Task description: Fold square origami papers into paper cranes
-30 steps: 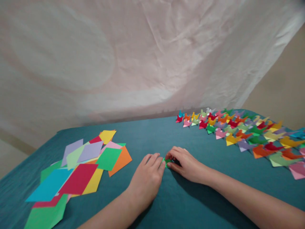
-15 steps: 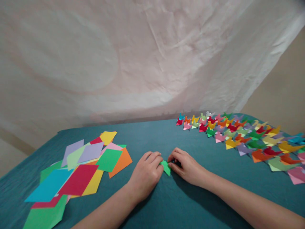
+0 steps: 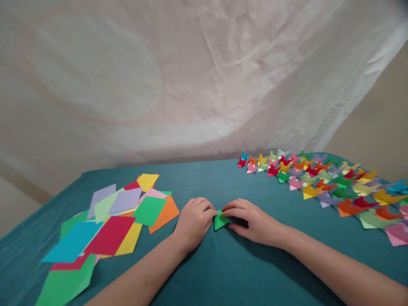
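Between my hands, on the teal cloth, lies a small piece of folded green paper (image 3: pixel 219 222), now showing a roughly triangular shape. My left hand (image 3: pixel 195 223) is closed at its left side, with thumb and fingertips pinching the edge. From the other side, my right hand (image 3: pixel 251 222) presses its fingertips onto the top of the paper. The right thumb sits lower, by the right edge, with a gap between it and the fingers. Fingertips cover parts of the paper's upper edge, so its folds cannot be fully made out.
Loose coloured paper sheets (image 3: pixel 110 236) overlap in a pile on the left. Rows of small folded paper birds (image 3: pixel 321 185) in many colours stand across the right side. A pale draped sheet (image 3: pixel 178 76) hangs behind the teal-covered table (image 3: pixel 204 272).
The green paper has changed its angle and now shows a broader triangular face. My right fingers have shifted left onto its top, and the right thumb has parted from them. The view has moved slightly.
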`<state>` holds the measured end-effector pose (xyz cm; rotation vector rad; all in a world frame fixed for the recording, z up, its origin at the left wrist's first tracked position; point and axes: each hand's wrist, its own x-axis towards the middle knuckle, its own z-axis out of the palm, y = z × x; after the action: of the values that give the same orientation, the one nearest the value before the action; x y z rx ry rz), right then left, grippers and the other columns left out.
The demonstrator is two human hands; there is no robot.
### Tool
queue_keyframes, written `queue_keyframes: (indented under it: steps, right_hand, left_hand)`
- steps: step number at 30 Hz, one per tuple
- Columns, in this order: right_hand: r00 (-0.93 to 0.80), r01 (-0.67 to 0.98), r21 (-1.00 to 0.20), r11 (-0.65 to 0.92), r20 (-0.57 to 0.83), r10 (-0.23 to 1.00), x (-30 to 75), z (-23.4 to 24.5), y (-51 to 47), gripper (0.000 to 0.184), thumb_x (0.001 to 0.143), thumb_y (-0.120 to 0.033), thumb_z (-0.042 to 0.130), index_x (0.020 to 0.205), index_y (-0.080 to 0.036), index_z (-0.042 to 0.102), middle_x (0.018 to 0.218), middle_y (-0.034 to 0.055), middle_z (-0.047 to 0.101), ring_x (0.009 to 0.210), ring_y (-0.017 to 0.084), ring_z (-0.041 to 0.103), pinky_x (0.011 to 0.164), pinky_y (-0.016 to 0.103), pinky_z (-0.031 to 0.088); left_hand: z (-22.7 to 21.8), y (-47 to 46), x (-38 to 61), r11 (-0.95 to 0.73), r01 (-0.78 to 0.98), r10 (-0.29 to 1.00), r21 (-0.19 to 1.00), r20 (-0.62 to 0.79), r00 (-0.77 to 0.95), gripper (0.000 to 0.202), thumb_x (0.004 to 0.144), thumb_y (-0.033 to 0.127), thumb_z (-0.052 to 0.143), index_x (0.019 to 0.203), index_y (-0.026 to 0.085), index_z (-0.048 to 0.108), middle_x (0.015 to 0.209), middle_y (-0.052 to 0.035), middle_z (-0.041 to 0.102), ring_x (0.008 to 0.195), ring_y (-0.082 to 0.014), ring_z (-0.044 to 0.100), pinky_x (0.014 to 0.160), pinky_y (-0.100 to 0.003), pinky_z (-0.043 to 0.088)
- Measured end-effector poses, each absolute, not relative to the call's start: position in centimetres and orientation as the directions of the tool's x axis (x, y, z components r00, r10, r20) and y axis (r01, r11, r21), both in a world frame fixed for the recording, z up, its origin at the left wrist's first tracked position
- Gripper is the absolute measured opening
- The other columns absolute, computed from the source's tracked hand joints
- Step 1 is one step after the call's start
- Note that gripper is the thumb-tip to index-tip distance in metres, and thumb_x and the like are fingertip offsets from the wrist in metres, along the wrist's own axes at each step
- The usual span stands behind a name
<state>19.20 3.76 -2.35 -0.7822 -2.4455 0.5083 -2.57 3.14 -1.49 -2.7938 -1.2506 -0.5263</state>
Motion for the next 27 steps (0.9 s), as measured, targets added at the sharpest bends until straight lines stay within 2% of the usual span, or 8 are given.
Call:
queue_keyframes:
  steps: [4, 10, 13, 16, 19, 22, 24, 27]
  right_hand:
    - [-0.737, 0.445, -0.335, 0.831, 0.391, 0.552, 19.1, -2.8, 3.9, 0.022, 0.089, -0.022, 0.050, 0.108, -0.023, 0.061, 0.103, 0.0071, 0.064, 0.093, 0.018, 0.057, 0.080, 0.033, 0.042]
    - [-0.807, 0.436, -0.083, 0.896, 0.405, 0.430, 19.1, -2.3, 3.8, 0.023, 0.094, -0.021, 0.041, 0.104, -0.021, 0.062, 0.099, 0.0080, 0.065, 0.088, 0.019, 0.056, 0.077, 0.035, 0.038]
    - [-0.813, 0.478, 0.032, 0.878, 0.393, 0.429, 19.1, -1.7, 3.5, 0.025, 0.095, -0.019, 0.038, 0.101, -0.019, 0.062, 0.098, 0.0088, 0.064, 0.087, 0.020, 0.055, 0.078, 0.037, 0.037]
    - [-0.812, 0.522, 0.119, 0.845, 0.374, 0.449, 19.1, -1.3, 3.1, 0.026, 0.094, -0.015, 0.037, 0.098, -0.018, 0.063, 0.095, 0.0095, 0.064, 0.085, 0.021, 0.053, 0.078, 0.039, 0.036]
    - [-0.813, 0.538, 0.150, 0.829, 0.350, 0.465, 19.0, -1.1, 2.9, 0.025, 0.092, -0.012, 0.039, 0.094, -0.016, 0.063, 0.090, 0.0096, 0.063, 0.080, 0.021, 0.052, 0.076, 0.039, 0.036]
    - [-0.814, 0.539, 0.137, 0.831, 0.337, 0.473, 18.9, -1.5, 3.0, 0.022, 0.092, -0.013, 0.041, 0.091, -0.015, 0.063, 0.086, 0.0086, 0.062, 0.078, 0.020, 0.052, 0.075, 0.038, 0.036]
    - [-0.809, 0.530, 0.089, 0.844, 0.352, 0.471, 19.0, -2.0, 3.4, 0.021, 0.092, -0.015, 0.042, 0.090, -0.015, 0.063, 0.087, 0.0075, 0.063, 0.079, 0.019, 0.052, 0.075, 0.037, 0.036]
    - [-0.768, 0.509, -0.052, 0.859, 0.424, 0.481, 19.3, -2.8, 4.0, 0.018, 0.091, -0.016, 0.046, 0.089, -0.018, 0.064, 0.087, 0.0048, 0.063, 0.080, 0.017, 0.053, 0.073, 0.034, 0.036]
  left_hand:
    - [-1.6, 3.1, -2.7, -0.647, 0.744, 0.749, 0.165, 0.318, 0.581, 0.016, 0.088, 0.020, 0.050, 0.094, 0.021, 0.065, 0.090, -0.0040, 0.062, 0.089, -0.0191, 0.053, 0.076, -0.033, 0.040]
    - [-1.2, 2.4, -2.3, -0.557, 0.795, 0.822, 0.239, 0.292, 0.488, 0.014, 0.089, 0.023, 0.048, 0.092, 0.019, 0.061, 0.091, -0.0039, 0.061, 0.087, -0.0188, 0.054, 0.076, -0.032, 0.041]
    - [-1.0, 2.1, -2.1, -0.526, 0.799, 0.846, 0.291, 0.272, 0.458, 0.013, 0.089, 0.023, 0.047, 0.089, 0.018, 0.059, 0.091, -0.0038, 0.060, 0.086, -0.0182, 0.053, 0.076, -0.031, 0.042]
    - [-1.0, 1.9, -2.0, -0.565, 0.752, 0.825, 0.340, 0.261, 0.501, 0.015, 0.090, 0.020, 0.046, 0.095, 0.019, 0.059, 0.096, -0.0039, 0.059, 0.090, -0.0181, 0.053, 0.079, -0.031, 0.042]
    - [-1.1, 1.9, -2.0, -0.613, 0.710, 0.790, 0.346, 0.252, 0.559, 0.020, 0.090, 0.018, 0.044, 0.102, 0.020, 0.060, 0.100, -0.0041, 0.059, 0.093, -0.0184, 0.052, 0.082, -0.032, 0.042]
    - [-1.1, 2.0, -2.1, -0.654, 0.693, 0.756, 0.304, 0.251, 0.604, 0.023, 0.089, 0.015, 0.044, 0.102, 0.020, 0.062, 0.101, -0.0050, 0.059, 0.096, -0.0193, 0.052, 0.084, -0.034, 0.042]
    - [-1.1, 2.1, -2.2, -0.678, 0.690, 0.735, 0.255, 0.243, 0.633, 0.023, 0.087, 0.014, 0.046, 0.102, 0.020, 0.062, 0.102, -0.0058, 0.059, 0.098, -0.0204, 0.051, 0.085, -0.035, 0.042]
    - [-1.0, 2.1, -2.4, -0.701, 0.693, 0.711, 0.167, 0.222, 0.667, 0.027, 0.085, 0.014, 0.049, 0.108, 0.020, 0.060, 0.106, -0.0069, 0.058, 0.100, -0.0222, 0.050, 0.086, -0.038, 0.042]
